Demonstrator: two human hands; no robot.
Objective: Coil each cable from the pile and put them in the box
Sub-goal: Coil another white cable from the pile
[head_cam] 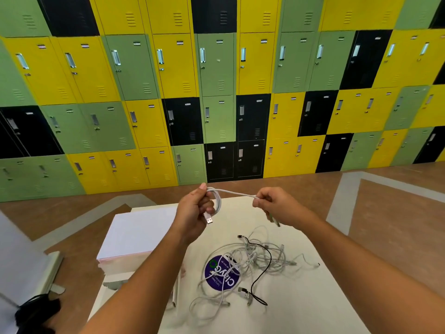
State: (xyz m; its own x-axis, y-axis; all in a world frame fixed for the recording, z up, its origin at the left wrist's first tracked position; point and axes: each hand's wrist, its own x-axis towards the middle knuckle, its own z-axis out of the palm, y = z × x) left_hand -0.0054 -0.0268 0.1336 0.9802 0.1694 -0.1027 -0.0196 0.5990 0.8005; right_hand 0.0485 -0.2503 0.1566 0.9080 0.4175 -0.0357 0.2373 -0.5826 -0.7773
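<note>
Left hand (pixel 195 213) grips looped white cable (pixel 231 192); right hand (pixel 274 203) pinches its other end. Both above pile (pixel 243 268); box (pixel 137 235) left of pile.

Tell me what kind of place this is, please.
Probably a locker area in a school, gym or workplace. A wall of yellow, green and black metal lockers fills the background, the brown floor has grey painted lines, and a white table holds a pile of cables.

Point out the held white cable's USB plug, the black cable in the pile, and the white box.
white cable's USB plug (pixel 208 218): head view, plug's middle.
black cable (pixel 270 259): head view, its upper bend.
white box (pixel 139 232): head view, top face.
</note>
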